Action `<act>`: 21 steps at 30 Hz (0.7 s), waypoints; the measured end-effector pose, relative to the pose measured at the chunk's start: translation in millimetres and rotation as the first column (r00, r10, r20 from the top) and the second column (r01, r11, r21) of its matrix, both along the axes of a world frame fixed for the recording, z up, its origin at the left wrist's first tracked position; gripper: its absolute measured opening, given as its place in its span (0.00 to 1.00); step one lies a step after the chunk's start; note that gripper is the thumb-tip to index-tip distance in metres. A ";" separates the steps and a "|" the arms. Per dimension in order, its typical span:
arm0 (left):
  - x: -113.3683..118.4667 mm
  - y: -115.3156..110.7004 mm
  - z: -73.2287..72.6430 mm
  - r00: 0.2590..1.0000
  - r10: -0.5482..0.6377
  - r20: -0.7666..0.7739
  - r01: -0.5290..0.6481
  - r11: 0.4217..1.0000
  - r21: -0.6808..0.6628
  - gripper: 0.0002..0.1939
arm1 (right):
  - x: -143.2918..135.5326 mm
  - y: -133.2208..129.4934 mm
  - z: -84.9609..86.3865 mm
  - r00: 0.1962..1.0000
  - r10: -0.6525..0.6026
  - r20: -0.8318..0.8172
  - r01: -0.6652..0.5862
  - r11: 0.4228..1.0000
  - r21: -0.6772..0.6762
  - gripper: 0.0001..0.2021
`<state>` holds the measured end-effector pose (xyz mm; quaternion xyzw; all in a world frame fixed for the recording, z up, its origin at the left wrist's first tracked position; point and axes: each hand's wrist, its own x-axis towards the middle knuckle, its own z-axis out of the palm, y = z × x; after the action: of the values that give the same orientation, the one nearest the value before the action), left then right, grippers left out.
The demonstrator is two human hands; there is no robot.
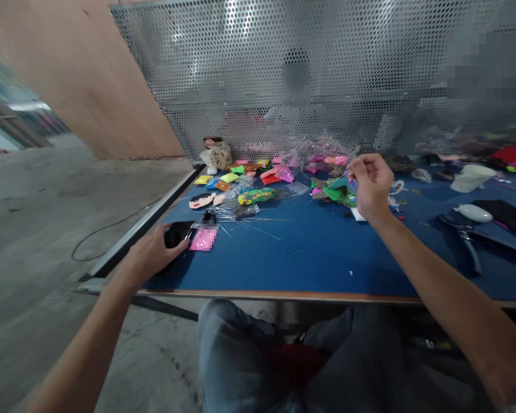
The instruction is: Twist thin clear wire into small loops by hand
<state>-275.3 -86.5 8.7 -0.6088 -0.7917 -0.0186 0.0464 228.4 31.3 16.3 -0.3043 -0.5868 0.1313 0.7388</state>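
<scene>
At the near left of the blue table (284,258), my left hand (152,252) has its fingers closed round a black object (178,232) whose kind I cannot make out. Touching or very close to that object lies a pink packet (203,239), with a small dark clump (208,217) just behind it. My right hand (373,182) is raised over the table's right middle, thumb and finger pinched on a thin pale wire (336,182) that slants down to the left. Beneath it are green and blue plastic wrappings (337,192).
Colourful packets (230,177), a flat face-shaped piece (201,201), a yellow patterned bundle (255,196) and loose wires (262,229) lie towards the back. Pliers (466,246), a white oval piece (475,213) and a white cup (472,178) are at right. A perforated metal panel (258,69) stands behind.
</scene>
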 end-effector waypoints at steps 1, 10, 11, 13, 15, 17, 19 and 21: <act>5.8 -1.8 0.5 0.999 -0.006 -0.033 0.005 0.999 -0.034 0.42 | -0.6 -3.5 1.9 1.000 -0.012 0.022 0.011 1.000 0.010 0.14; 1.0 1.2 1.0 0.999 0.046 -0.012 -0.046 0.999 -0.011 0.42 | -29.8 -29.7 -16.7 0.883 0.109 0.456 0.002 0.972 -0.236 0.13; 0.8 2.5 1.9 1.000 0.012 0.020 -0.012 1.000 0.015 0.40 | -33.0 -29.6 -19.1 0.863 0.169 0.476 -0.035 0.960 -0.277 0.13; 13.6 6.0 8.1 0.977 -0.202 0.065 0.188 0.967 0.173 0.33 | -37.4 -27.9 -22.7 0.859 0.253 0.445 -0.095 0.933 -0.347 0.14; 47.0 10.4 18.3 0.907 -0.416 0.063 0.360 0.845 0.394 0.27 | -38.7 -24.7 -24.9 0.878 0.292 0.380 -0.140 0.914 -0.380 0.14; 97.0 16.0 27.7 0.766 -0.628 0.138 0.517 0.729 0.448 0.21 | -37.0 -20.3 -26.0 0.919 0.303 0.252 -0.190 0.901 -0.389 0.14; 153.2 24.2 31.0 0.532 -0.797 0.286 0.740 0.602 0.299 0.16 | -33.1 -15.1 -26.1 0.951 0.305 0.045 -0.266 0.886 -0.381 0.14; 204.6 36.7 26.8 0.331 -0.858 0.392 0.877 0.433 0.209 0.16 | -28.2 -9.9 -25.6 0.935 0.309 -0.172 -0.351 0.871 -0.344 0.14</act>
<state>-70.7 -49.7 35.5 -0.9143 -0.3326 -0.1623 -0.1643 200.1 21.3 -9.4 -0.3250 -0.5529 0.3804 0.6663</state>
